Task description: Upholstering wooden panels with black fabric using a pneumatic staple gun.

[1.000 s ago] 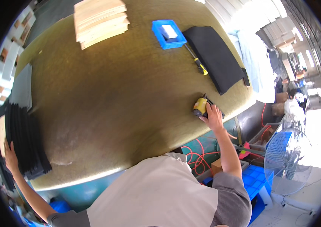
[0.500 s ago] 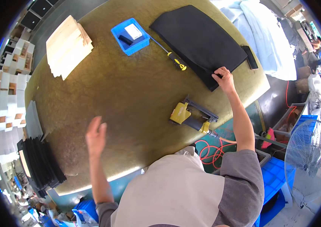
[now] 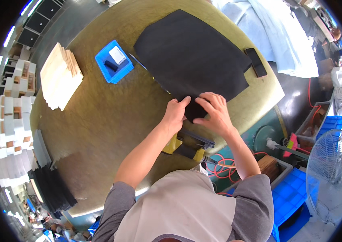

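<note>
1. Presently, at far left, a stack of pale wooden boards (image 3: 60,76) lies untouched on the counter (image 3: 98,121).
2. Upper left of centre: a blue bin (image 3: 113,61) holds a white card and a small dark piece.
3. Centre: the left hand (image 3: 175,115) and right hand (image 3: 215,113) both pinch the near corner of the black sheet (image 3: 191,56), which lies flat in the upper middle; work on it looks barely begun.
4. Below the hands, a yellow staple gun (image 3: 187,147) rests unheld.
5. Right: a dark phone (image 3: 256,62) lies by the sheet.

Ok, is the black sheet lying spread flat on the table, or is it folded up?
Mostly spread flat: the black sheet lies open across the table, with only its near corner pinched between the left hand and right hand.
</note>
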A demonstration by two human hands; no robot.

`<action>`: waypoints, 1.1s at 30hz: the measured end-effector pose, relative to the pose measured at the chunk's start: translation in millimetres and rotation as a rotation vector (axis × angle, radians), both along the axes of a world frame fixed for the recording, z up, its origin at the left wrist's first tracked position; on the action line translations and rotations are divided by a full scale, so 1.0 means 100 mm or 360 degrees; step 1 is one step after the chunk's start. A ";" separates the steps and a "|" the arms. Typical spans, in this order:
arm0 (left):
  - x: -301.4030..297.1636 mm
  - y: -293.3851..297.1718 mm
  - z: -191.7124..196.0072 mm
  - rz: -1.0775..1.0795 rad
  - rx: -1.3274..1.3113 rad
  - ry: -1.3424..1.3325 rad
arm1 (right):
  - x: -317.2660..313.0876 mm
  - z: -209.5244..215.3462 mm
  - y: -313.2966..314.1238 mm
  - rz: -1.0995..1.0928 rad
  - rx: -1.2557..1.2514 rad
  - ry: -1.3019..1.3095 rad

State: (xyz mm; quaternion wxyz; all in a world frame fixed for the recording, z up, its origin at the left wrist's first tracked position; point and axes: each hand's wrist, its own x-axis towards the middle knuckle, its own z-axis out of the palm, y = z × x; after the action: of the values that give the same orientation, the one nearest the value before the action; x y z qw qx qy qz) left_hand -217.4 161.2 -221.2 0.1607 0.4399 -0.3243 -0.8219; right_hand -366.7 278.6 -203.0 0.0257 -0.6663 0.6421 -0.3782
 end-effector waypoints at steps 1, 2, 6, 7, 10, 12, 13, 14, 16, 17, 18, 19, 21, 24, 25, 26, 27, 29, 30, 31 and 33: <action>-0.03 0.04 0.18 0.0096 0.0038 0.0069 | -0.04 -0.06 0.04 -0.0093 0.0033 0.0071; 0.01 0.02 0.24 0.0124 0.0017 0.0041 | -0.10 -0.15 0.08 -0.0164 0.0059 0.0138; 0.38 -0.21 0.59 0.0211 -0.0057 0.0063 | -0.48 -0.49 0.02 -0.0516 -0.0154 0.0274; 0.56 -0.30 0.74 0.0139 -0.0159 0.0206 | -0.50 -0.41 -0.03 -0.0469 -0.0157 0.0262; 1.22 -0.50 1.29 0.0355 -0.0439 0.0109 | -0.15 -0.06 -0.38 -0.0180 -0.0359 0.0227; 1.96 -0.71 1.51 0.0538 -0.0578 -0.0008 | 0.42 0.26 -0.59 0.0125 -0.0362 0.0115; 2.28 -0.74 1.69 0.0691 -0.0696 -0.0067 | 0.71 0.32 -0.71 0.0265 -0.0360 0.0070; 2.72 -0.79 1.72 0.0923 -0.0827 -0.0141 | 1.00 0.38 -0.85 0.0418 -0.0366 0.0027; 3.45 -0.64 1.72 0.1049 -0.0943 -0.0148 | 1.57 0.39 -1.06 0.0681 -0.0443 0.0009; 3.63 -0.45 1.66 0.1210 -0.0944 -0.0262 | 1.85 0.35 -1.12 0.0757 -0.0479 0.0042; 3.84 -0.26 1.46 0.1403 -0.0912 -0.0306 | 2.10 0.29 -1.13 0.0845 -0.0515 0.0072; 4.25 -0.01 1.23 0.1246 -0.0815 -0.0510 | 2.28 0.21 -1.10 0.0920 -0.0442 0.0123; 4.70 0.49 0.52 0.1431 -0.0521 -0.0616 | 2.55 -0.04 -0.97 0.1072 -0.0290 0.0273; 4.86 1.05 -0.20 0.1485 -0.0133 -0.0693 | 2.62 -0.33 -0.73 0.1276 0.0234 0.0590; 4.78 1.12 -0.20 0.1440 -0.0069 -0.0656 | 2.62 -0.42 -0.74 0.1268 0.0271 0.0540; 4.73 1.12 -0.18 0.1392 -0.0018 -0.0613 | 2.60 -0.37 -0.86 0.1233 0.0299 0.0631; 4.72 1.01 -0.05 0.1360 0.0017 -0.0681 | 2.59 -0.29 -1.04 0.1198 0.0328 0.0717; 4.86 0.57 0.11 0.1421 -0.0088 -0.0590 | 2.61 0.10 -1.65 0.1168 0.0183 0.0731; 4.95 0.31 0.17 0.1512 -0.0236 -0.0429 | 2.66 0.35 -1.95 0.1115 0.0039 0.0584; 4.98 0.08 0.36 0.1567 -0.0411 -0.0324 | 2.69 0.64 -2.20 0.1066 -0.0127 0.0537; 4.90 -0.19 0.93 0.1621 -0.0705 -0.0092 | 2.78 1.20 -2.42 0.0974 -0.0420 0.0397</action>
State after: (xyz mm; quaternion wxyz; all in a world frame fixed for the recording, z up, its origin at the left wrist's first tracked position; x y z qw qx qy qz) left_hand 272.4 142.5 -128.1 0.6174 0.5192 -0.2400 -0.5401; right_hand -89.1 37.1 -82.8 -0.0271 -0.8664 0.3565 -0.3486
